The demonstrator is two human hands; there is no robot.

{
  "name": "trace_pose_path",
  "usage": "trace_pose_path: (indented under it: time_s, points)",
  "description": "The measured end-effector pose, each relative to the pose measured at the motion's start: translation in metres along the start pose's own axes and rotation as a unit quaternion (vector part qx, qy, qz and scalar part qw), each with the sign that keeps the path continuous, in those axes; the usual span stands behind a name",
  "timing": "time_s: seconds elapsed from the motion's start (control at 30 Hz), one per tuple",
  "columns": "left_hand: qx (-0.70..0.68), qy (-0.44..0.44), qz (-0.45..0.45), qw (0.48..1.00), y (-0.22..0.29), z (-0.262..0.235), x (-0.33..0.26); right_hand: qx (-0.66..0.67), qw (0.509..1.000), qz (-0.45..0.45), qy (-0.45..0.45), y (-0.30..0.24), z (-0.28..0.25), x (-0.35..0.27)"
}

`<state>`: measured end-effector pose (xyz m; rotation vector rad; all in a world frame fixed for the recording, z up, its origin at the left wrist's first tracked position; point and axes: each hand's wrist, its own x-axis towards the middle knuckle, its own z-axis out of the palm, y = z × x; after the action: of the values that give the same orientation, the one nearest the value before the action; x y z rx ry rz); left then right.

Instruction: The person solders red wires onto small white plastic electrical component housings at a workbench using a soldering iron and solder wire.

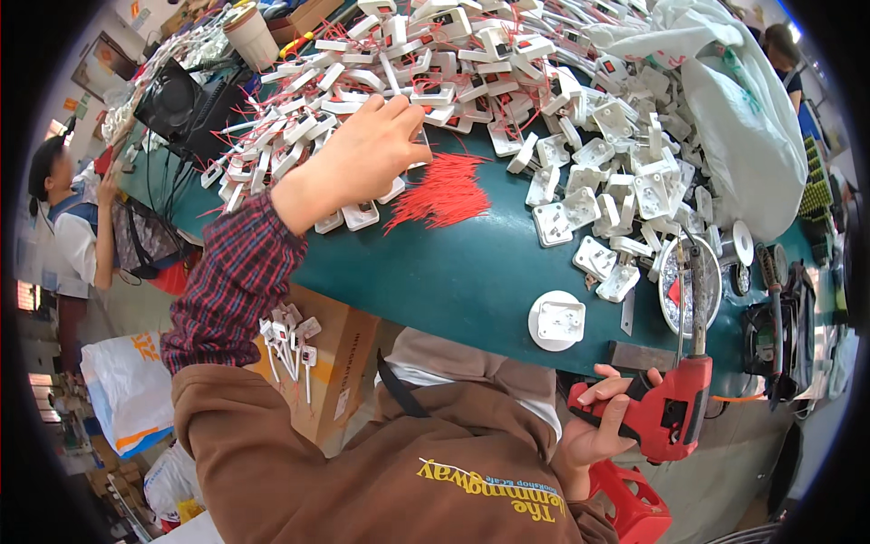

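Dark green counter (426, 290) runs across the view, crowded at back and right. Biggest load on it: heap of white wired housings (453, 68), red leads sticking out, spread along the far side. Translucent plastic bag (743, 136) slumps at back right, standing against the loose white plastic shells (625, 154) and closing off that corner. Below the counter's front edge, left: cardboard box (335, 363), more white pieces on it. Back left: black fan (169, 102), cables trailing down.

Red soldering gun (675, 408) at the front right edge, nose pointing away from the wearer. Right hand (600, 431) clamped round its handle. Left hand (372, 150) reaches over the near edge of the wired heap, beside the red wires; fingers bent, fingertips hidden, so cannot tell whether anything is pinched. Its forearm blocks sight of some counter and housings.

Round dish (666, 299) lies behind the gun's barrel, partly screened by it. Red wires (444, 192) in a loose bundle, mid-counter. Near front edge: round white disc (551, 345) with a single shell (562, 319) on top. Dark bar (642, 355) just left of the barrel; thin metal strip (627, 313) beyond it.
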<state>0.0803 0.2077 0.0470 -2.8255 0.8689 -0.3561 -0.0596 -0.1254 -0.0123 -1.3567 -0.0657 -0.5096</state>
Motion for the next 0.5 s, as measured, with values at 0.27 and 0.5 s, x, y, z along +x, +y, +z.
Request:
trace_pose_path:
  time_s: [0.27, 0.5]
  points:
    - [0.010, -0.064, 0.047, 0.997, -0.0050, 0.0051, 0.0033, 0.030, 0.999, 0.022, 0.037, -0.0037, -0.0070, -0.0008]
    - [-0.002, -0.089, 0.058, 0.994, -0.0086, 0.0049, 0.0054, 0.030, 0.998, 0.035, 0.044, -0.0037, -0.0105, -0.0029]
